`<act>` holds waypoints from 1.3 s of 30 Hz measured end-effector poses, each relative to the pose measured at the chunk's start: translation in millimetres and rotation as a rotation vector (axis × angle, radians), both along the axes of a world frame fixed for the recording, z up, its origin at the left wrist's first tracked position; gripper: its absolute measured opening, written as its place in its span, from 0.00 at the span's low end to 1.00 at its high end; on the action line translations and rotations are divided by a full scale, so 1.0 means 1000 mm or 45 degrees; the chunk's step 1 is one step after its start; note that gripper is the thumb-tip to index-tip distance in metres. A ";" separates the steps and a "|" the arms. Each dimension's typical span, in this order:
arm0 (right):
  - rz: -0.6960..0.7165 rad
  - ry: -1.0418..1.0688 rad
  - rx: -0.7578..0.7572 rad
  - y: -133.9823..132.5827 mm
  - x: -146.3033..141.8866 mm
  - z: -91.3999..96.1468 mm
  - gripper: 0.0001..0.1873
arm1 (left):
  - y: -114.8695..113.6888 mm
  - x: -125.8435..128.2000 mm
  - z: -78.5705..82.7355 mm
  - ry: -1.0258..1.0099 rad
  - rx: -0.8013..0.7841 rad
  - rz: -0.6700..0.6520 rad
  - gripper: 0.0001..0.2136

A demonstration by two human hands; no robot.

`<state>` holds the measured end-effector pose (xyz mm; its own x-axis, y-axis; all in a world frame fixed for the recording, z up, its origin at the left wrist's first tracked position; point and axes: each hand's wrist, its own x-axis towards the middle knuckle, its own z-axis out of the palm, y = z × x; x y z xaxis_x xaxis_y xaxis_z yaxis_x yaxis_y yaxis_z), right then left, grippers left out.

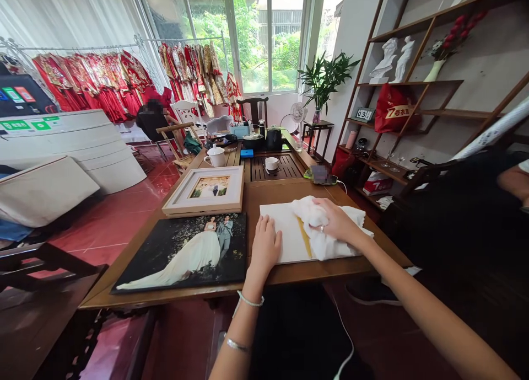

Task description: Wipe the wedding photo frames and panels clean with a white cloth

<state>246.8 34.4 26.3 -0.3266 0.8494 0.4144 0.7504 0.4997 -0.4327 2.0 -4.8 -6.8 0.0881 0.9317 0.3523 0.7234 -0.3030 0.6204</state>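
Shelf calendar (364,114) reads 03; red bag (393,115) label starts with 7. Left hand (264,246) flat, fingers open, on white board (281,225); right hand (336,221) curled, gripping white cloth (330,249) on board

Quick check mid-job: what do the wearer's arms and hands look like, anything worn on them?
Both forearms are bare, no sleeves in view. The left hand shows no ring; its wrist carries a thin pale beaded bracelet, and a slim silver bangle sits further up the forearm. The right hand wears a pale ring on one finger. No gloves.
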 end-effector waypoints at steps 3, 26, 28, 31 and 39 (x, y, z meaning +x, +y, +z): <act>-0.055 -0.107 -0.011 0.027 0.000 0.002 0.26 | -0.001 0.000 0.004 0.035 -0.032 0.001 0.20; 0.152 -0.041 0.081 -0.067 0.023 -0.006 0.26 | -0.002 0.001 0.004 0.079 -0.015 0.019 0.18; 0.116 -0.040 0.064 -0.055 0.023 -0.006 0.24 | -0.001 0.000 0.003 0.086 -0.014 0.015 0.18; 0.078 -0.041 0.052 -0.029 0.021 -0.005 0.22 | -0.001 -0.001 0.002 0.095 -0.012 0.009 0.18; -0.092 -0.015 -0.079 0.047 0.012 0.004 0.22 | -0.001 -0.003 0.006 0.116 -0.041 -0.002 0.19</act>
<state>258.8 81.3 30.4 -0.2681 0.8949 0.3568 0.7887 0.4166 -0.4521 -0.5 -6.2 -0.9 0.1195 0.9424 0.3123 0.7768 -0.2847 0.5617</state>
